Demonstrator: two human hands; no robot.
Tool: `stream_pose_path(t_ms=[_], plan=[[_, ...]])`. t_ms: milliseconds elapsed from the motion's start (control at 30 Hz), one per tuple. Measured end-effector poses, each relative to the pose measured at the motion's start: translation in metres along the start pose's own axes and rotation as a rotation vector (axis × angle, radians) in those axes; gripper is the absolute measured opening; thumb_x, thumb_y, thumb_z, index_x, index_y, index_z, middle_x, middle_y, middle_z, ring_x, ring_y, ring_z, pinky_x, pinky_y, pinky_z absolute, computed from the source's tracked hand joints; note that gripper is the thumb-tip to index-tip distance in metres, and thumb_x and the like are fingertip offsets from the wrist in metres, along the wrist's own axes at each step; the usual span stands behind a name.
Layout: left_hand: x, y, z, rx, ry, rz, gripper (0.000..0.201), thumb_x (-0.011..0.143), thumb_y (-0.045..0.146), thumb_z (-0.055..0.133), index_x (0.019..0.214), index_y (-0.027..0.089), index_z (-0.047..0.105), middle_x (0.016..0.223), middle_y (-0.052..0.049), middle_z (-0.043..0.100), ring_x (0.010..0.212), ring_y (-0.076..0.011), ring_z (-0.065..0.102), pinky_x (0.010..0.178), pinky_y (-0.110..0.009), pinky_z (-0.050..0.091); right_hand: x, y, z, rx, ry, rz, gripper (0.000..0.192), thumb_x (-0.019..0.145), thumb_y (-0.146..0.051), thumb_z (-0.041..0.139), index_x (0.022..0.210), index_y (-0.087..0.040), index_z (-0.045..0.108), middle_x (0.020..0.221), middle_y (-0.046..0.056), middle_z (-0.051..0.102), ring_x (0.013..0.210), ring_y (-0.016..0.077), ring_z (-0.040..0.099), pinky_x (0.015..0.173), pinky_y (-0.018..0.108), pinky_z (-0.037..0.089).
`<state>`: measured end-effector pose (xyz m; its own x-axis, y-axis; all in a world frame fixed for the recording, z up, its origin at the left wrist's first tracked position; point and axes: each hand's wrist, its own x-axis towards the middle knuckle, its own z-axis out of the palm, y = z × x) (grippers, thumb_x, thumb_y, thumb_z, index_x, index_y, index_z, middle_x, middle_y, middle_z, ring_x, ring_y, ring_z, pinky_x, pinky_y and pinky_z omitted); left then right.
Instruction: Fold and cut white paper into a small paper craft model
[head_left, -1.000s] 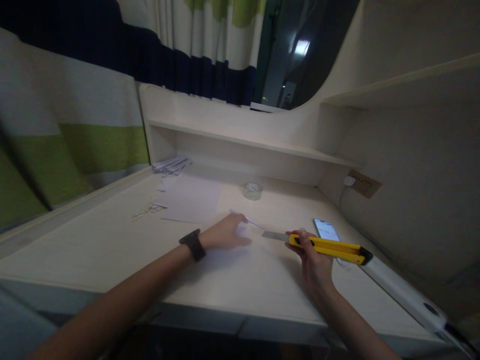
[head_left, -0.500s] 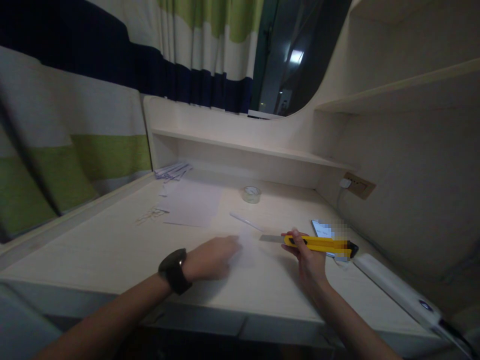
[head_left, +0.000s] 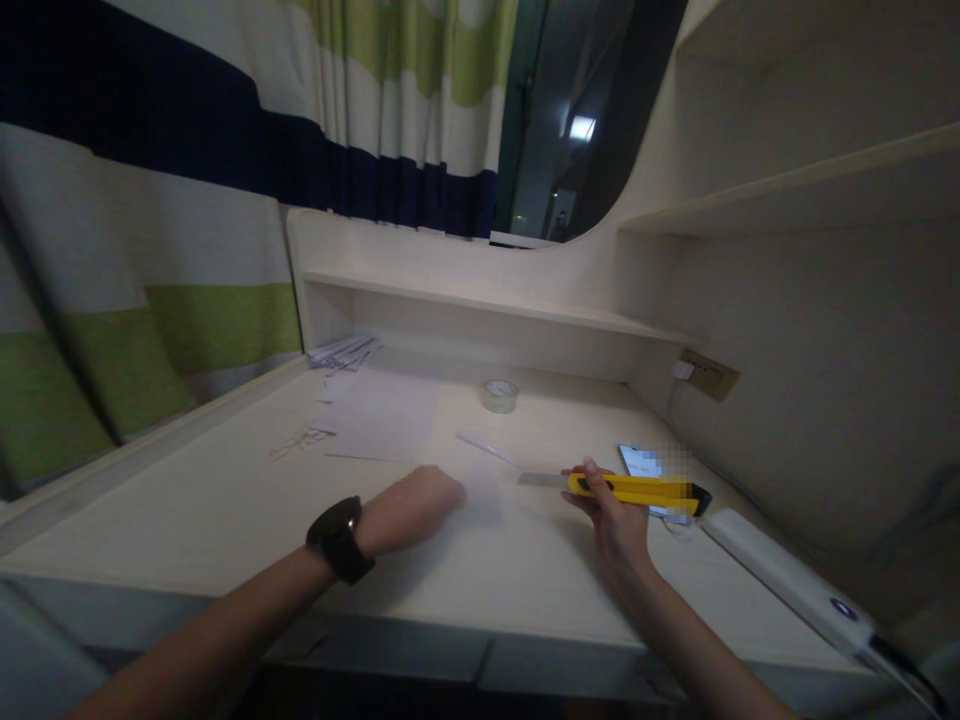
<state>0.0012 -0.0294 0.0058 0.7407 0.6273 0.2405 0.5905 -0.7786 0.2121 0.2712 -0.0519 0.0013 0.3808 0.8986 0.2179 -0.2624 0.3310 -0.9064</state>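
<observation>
My right hand grips a yellow utility knife by its handle, thumb on top. Its wide blade is extended and points left. My left hand, with a black watch on the wrist, is held just above the desk, its fingers curled in; what they hold, if anything, is hidden. Just right of these fingers a small pale piece of paper lies on the desk, faint against its surface. A thin white stick rests beyond the blade tip.
A roll of clear tape sits farther back. White sheets, a bundle of folded paper strips and scraps lie back left. To the right are a phone, a long white lamp-like bar and a wall socket.
My left hand has pulled slightly left, away from the small piece of paper, and is less blurred. My right hand keeps the utility knife in nearly the same place. The view has shifted slightly.
</observation>
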Motion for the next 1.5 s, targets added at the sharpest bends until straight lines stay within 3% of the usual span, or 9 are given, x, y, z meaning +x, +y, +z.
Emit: stream_pose_path(t_ms=[167,533,833,1067,1167,1267,1333,1500], plan=[[0.005,0.008,-0.008,0.044,0.087,-0.171,0.026,0.084,0.02,0.046,0.067,0.016,0.066,0.067,-0.006,0.067,0.064,-0.0159,0.059,0.058,-0.025,0.032,0.0,-0.001,0.0,0.015,0.002,0.021,0.027,0.064,-0.035,0.076,0.075,-0.012,0.067,0.077,0.007,0.067,0.069,0.0165,0.063,0.055,0.026,0.058],[0.004,0.002,-0.006,-0.098,0.124,-0.28,0.019,0.076,0.032,0.06,0.068,0.019,0.071,0.066,-0.003,0.07,0.061,-0.0149,0.061,0.057,-0.024,0.031,-0.004,-0.01,0.001,0.086,-0.184,0.104,0.025,0.066,-0.036,0.075,0.072,-0.013,0.068,0.074,0.006,0.067,0.066,0.0156,0.064,0.053,0.024,0.058],[0.001,0.009,0.004,-0.086,0.179,-0.373,0.029,0.063,0.048,0.071,0.061,0.02,0.066,0.068,-0.003,0.069,0.063,-0.0177,0.059,0.054,-0.024,0.028,-0.01,-0.012,0.008,0.037,-0.144,0.202,0.031,0.063,-0.04,0.076,0.073,-0.012,0.068,0.073,0.007,0.068,0.057,0.0143,0.062,0.049,0.024,0.058],[0.004,0.003,0.011,-0.469,0.184,-0.386,0.038,0.06,0.049,0.071,0.049,0.016,0.056,0.07,-0.004,0.066,0.066,-0.0166,0.057,0.055,-0.023,0.031,-0.02,-0.008,0.015,-0.043,-0.132,0.222,0.034,0.06,-0.042,0.077,0.07,-0.012,0.066,0.07,0.007,0.068,0.059,0.0156,0.062,0.046,0.023,0.055],[0.005,0.0,0.012,-0.552,0.16,-0.415,0.044,0.063,0.048,0.068,0.044,0.016,0.046,0.051,0.001,0.052,0.052,-0.0115,0.046,0.05,-0.023,0.025,-0.021,-0.009,0.015,-0.034,-0.122,0.205,0.033,0.06,-0.042,0.077,0.069,-0.012,0.066,0.07,0.007,0.067,0.06,0.0158,0.062,0.047,0.024,0.055],[0.005,-0.004,0.016,-0.618,0.152,-0.375,0.048,0.077,0.053,0.052,0.047,0.016,0.043,0.046,0.005,0.037,0.046,-0.0089,0.033,0.048,-0.024,0.021,-0.023,-0.01,0.015,-0.053,-0.14,0.195,0.034,0.059,-0.043,0.077,0.068,-0.013,0.066,0.07,0.007,0.067,0.062,0.017,0.062,0.048,0.025,0.055],[0.004,-0.007,0.019,-0.655,0.16,-0.331,0.048,0.082,0.053,0.046,0.051,0.016,0.045,0.049,0.004,0.037,0.048,-0.0091,0.034,0.049,-0.024,0.024,-0.026,-0.011,0.016,-0.092,-0.149,0.186,0.034,0.059,-0.044,0.077,0.068,-0.013,0.066,0.07,0.007,0.067,0.064,0.0176,0.062,0.047,0.024,0.055],[0.001,-0.006,0.018,-0.71,0.198,-0.264,0.037,0.081,0.047,0.052,0.061,0.016,0.049,0.059,0.003,0.045,0.056,-0.0103,0.04,0.052,-0.023,0.03,-0.03,-0.015,0.019,-0.184,-0.145,0.208,0.038,0.057,-0.046,0.077,0.069,-0.012,0.066,0.07,0.008,0.067,0.062,0.0184,0.062,0.046,0.026,0.055]])
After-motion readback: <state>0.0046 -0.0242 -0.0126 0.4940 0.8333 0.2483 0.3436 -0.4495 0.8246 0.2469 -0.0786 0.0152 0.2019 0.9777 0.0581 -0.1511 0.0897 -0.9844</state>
